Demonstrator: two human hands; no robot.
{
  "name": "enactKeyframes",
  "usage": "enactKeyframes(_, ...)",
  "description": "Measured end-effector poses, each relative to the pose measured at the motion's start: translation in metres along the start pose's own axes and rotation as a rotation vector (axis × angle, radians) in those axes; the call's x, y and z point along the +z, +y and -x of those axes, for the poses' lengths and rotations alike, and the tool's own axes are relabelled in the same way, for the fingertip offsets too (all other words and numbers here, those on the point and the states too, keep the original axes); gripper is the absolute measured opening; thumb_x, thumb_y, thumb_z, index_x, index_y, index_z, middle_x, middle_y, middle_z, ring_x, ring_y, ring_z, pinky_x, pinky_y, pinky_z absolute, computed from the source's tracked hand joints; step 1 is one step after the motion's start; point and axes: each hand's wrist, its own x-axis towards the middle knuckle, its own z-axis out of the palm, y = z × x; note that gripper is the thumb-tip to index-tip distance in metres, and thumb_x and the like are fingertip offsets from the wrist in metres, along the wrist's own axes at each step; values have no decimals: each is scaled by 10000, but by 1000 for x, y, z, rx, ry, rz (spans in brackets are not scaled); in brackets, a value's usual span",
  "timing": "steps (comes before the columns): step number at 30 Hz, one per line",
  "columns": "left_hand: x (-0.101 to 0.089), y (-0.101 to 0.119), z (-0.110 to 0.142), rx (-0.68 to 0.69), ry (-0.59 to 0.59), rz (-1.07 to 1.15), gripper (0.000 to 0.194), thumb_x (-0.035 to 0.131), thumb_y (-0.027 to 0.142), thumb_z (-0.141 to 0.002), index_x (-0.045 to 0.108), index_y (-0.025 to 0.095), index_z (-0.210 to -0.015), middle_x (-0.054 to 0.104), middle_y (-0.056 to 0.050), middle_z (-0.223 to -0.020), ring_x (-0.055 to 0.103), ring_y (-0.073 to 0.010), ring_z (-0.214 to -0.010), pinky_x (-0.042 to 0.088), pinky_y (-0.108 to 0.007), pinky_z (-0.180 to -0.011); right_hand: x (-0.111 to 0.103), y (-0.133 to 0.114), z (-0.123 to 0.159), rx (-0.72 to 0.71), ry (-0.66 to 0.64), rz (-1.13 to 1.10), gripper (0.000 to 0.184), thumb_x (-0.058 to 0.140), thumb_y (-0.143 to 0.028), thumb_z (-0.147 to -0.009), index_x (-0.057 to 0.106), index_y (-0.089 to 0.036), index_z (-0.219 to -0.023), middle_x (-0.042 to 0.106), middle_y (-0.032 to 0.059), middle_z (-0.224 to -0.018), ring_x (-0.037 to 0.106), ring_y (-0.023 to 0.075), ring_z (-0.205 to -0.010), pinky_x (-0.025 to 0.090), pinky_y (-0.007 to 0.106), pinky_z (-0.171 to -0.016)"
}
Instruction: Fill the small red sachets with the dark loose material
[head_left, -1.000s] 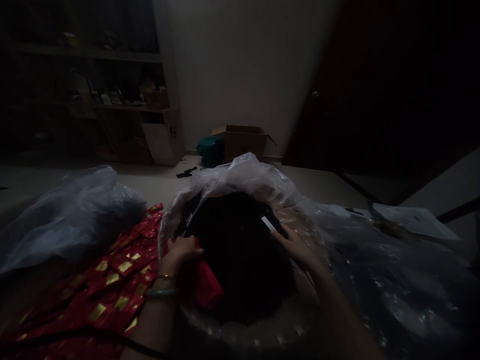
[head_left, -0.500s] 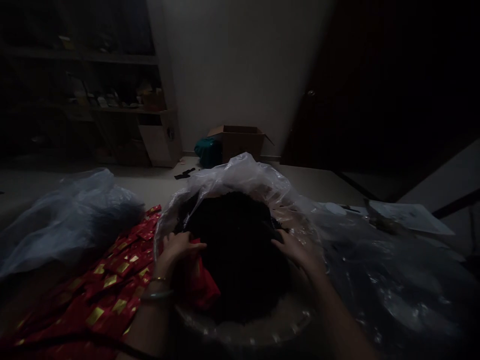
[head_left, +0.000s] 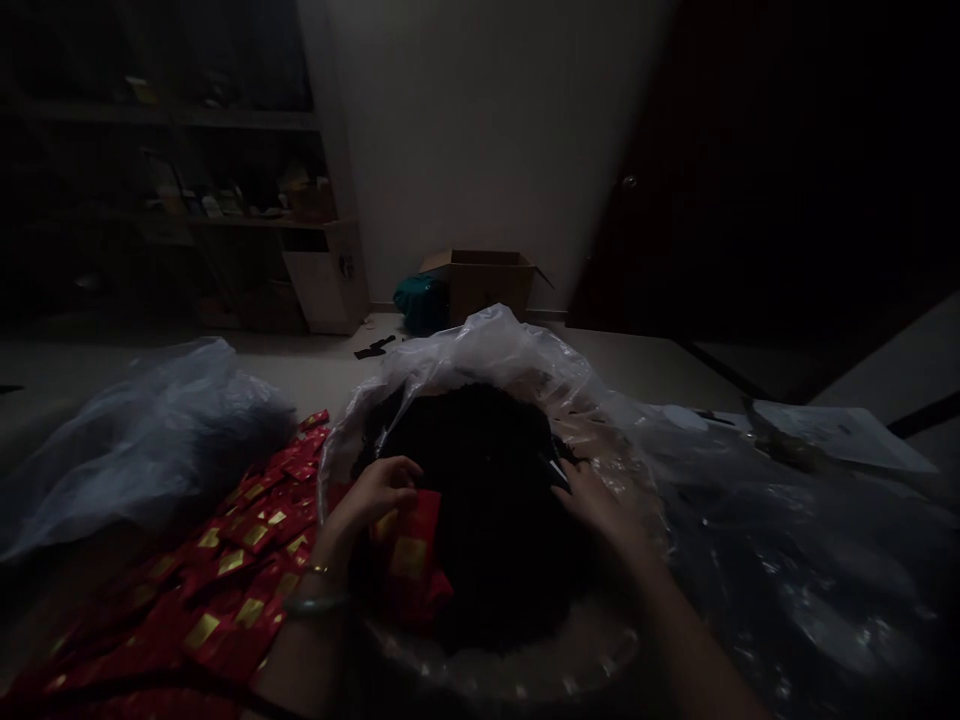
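Dim room (head_left: 487, 150), black heap (head_left: 495, 540) in clear plastic (head_left: 491, 345).
Left hand (head_left: 381, 488) pinches a red packet (head_left: 411, 550); right hand's (head_left: 589, 500) grip pinches a pale strip (head_left: 557, 468).

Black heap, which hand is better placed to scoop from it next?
Probably the right hand: it is at the right side of the black heap, beside a pale strip, while the left hand is at the red packet. Too dark to judge grips.
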Motion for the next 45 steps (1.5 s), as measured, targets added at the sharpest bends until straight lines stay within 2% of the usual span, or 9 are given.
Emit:
enactKeyframes(2, 3, 5, -1, 56, 5, 140, 297, 610, 222, -572, 628, 154, -860, 634, 4, -710, 575, -150, -660, 436, -245, -607, -4, -26, 11, -180, 168, -162, 358, 472, -278, -886, 512, -183, -1229, 535, 146, -1160, 544, 261, -1084, 423, 405, -935)
enactKeyframes(5, 12, 16, -1, 89, 12, 264, 240, 660, 254, -574, 616, 157, -789, 621, 9, -690, 558, -136, -640, 434, -242, -604, 1, -71, 32, -476, 174, -443, 442, 559, -284, -843, 482, -232, -1275, 510, 109, -1223, 531, 238, -1114, 436, 401, -961)
enactKeyframes(10, 27, 33, 3, 120, 27, 384, 263, 721, 295, -586, 619, 154, -783, 614, 10, -702, 546, -127, -656, 448, -224, -591, 21, -112, 54, -538, 93, -714, 574, 662, -154, -721, 505, -250, -1265, 586, 83, -1160, 582, 233, -1047, 507, 388, -886)
enactKeyframes(17, 37, 43, 11, 24, -395, 398, 328, 656, 349, -665, 698, 104, -878, 679, -33, -759, 572, -142, -647, 452, -234, -582, 15, -100, 45, -321, 150, -941, 465, 581, -185, -761, 540, -246, -1220, 607, 79, -1079, 635, 210, -839, 557, 284, -549)
enactKeyframes(26, 45, 46, 9, 43, -373, 446, 324, 660, 351, -655, 718, 102, -854, 652, -6, -645, 528, -111, -551, 421, -216, -550, 14, -92, 43, -541, 470, -507, 462, 581, -179, -810, 536, -284, -1257, 557, 92, -1147, 567, 246, -1024, 503, 412, -873)
enactKeyframes(32, 47, 47, 10, 15, -367, 507, 323, 688, 366, -633, 714, 105, -822, 645, -3, -638, 528, -104, -552, 405, -200, -525, 12, -90, 44, -555, 627, -443, 205, 553, -216, -843, 661, -257, -1014, 587, 86, -988, 561, 237, -919, 505, 402, -796)
enactKeyframes(36, 47, 49, 11, 7, -371, 471, 390, 685, 388, -646, 696, 107, -917, 630, 5, -651, 494, -80, -517, 376, -176, -472, 4, -90, 45, -571, 543, -552, 120, 541, -186, -845, 629, -217, -769, 575, 46, -818, 567, 177, -750, 501, 308, -664)
enactKeyframes(41, 46, 46, 7, -93, -189, 502, 545, 599, 464, -715, 582, 149, -1159, 627, 3, -725, 514, -78, -509, 382, -173, -438, -5, -95, 48, -601, 392, -651, 103, 529, -175, -844, 569, -213, -757, 629, 34, -819, 592, 170, -756, 494, 293, -686)
enactKeyframes(45, 49, 43, 5, -52, -226, 459, 538, 641, 425, -675, 594, 131, -1122, 574, 35, -594, 494, -80, -460, 368, -174, -424, -3, -100, 51, -658, 355, -628, 104, 510, -172, -843, 583, -219, -787, 648, 42, -808, 592, 181, -752, 491, 301, -672)
